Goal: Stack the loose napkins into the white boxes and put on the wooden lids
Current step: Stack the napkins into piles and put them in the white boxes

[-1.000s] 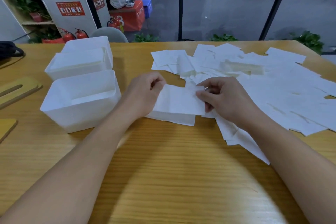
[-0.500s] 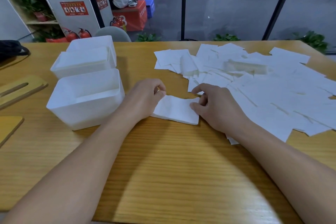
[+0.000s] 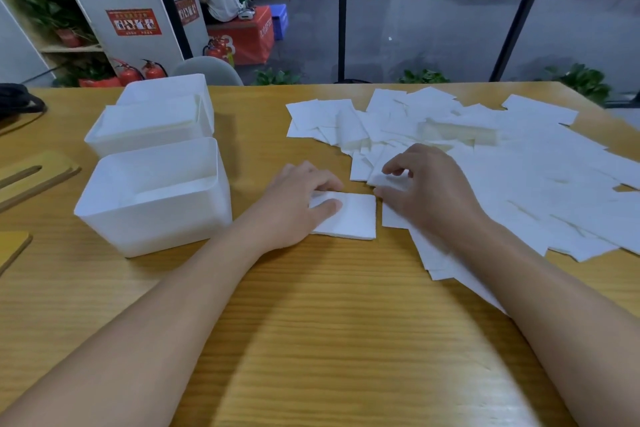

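A small squared stack of napkins (image 3: 353, 218) lies on the wooden table (image 3: 311, 340) in front of me. My left hand (image 3: 294, 204) holds its left end, thumb on top and fingers curled over the far edge. My right hand (image 3: 429, 191) sits just right of the stack, with curled fingertips and thumb pinching a loose napkin (image 3: 389, 180) at the edge of the spread pile of napkins (image 3: 519, 166). Three white boxes stand in a row at left: the near box (image 3: 152, 229), the middle box (image 3: 104, 139) filled with napkins, and the far box (image 3: 166, 87).
Wooden lids lie at the left edge, one slotted lid (image 3: 34, 173) and one corner of a lid (image 3: 10, 246). A black bag (image 3: 17, 100) sits at the far left. A thicker napkin bundle (image 3: 457, 132) rests in the pile. Behind the table are a chair back and glass.
The stack came down flat onto the table. My right hand let go of its right end and shifted to the loose pile. My left hand stayed on the stack.
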Tool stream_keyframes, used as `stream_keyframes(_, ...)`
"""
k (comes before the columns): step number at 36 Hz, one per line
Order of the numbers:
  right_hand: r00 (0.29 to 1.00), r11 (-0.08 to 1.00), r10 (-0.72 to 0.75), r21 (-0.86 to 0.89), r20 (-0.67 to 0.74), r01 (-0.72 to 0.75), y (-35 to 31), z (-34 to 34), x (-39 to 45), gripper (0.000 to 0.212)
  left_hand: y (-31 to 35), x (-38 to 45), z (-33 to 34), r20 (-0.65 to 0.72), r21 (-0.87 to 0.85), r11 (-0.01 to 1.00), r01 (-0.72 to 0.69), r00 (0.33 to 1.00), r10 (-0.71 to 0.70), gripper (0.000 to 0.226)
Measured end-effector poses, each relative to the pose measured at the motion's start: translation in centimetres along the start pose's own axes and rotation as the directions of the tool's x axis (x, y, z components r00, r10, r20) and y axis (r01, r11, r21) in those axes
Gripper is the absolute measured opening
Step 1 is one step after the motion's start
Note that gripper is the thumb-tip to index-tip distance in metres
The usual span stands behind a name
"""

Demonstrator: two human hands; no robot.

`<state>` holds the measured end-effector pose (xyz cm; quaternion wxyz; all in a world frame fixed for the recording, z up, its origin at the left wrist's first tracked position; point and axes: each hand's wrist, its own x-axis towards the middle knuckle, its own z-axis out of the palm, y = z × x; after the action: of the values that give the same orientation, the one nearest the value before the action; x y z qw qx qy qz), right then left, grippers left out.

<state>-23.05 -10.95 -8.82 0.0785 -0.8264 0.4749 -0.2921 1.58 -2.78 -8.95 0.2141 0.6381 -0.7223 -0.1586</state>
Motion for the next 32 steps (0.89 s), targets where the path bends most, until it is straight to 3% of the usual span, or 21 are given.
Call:
stream_keyframes(7,0.999,0.995,-0.036,-0.099,-0.021,0.034,-1.1,1.4,1.0,0.010,0.6,-0.2,0.6,-0.056,0.081,0.996,0.035,0.998,-0.030,0.025)
stream_keyframes(17,0.997,0.998,-0.067,-0.020,-0.024,0.067,-0.7,1.3,0.9,0.008,0.7,-0.3,-0.1,-0.028,0.106,0.994,0.022,0.999,-0.020,0.031)
stream_keyframes(27,0.989,0.969,-0.145,-0.202,0.016,0.145,-0.7,1.5,1.1,0.016,0.7,-0.3,-0.4,-0.001,0.091,0.996,0.021,1.000,-0.021,0.032)
stream_keyframes(32,0.997,0.996,-0.082,-0.034,-0.012,0.081,-1.0,0.8,0.9,0.013,1.1,-0.5,-0.4,-0.082,0.031,0.999,-0.026,0.996,0.029,0.029)
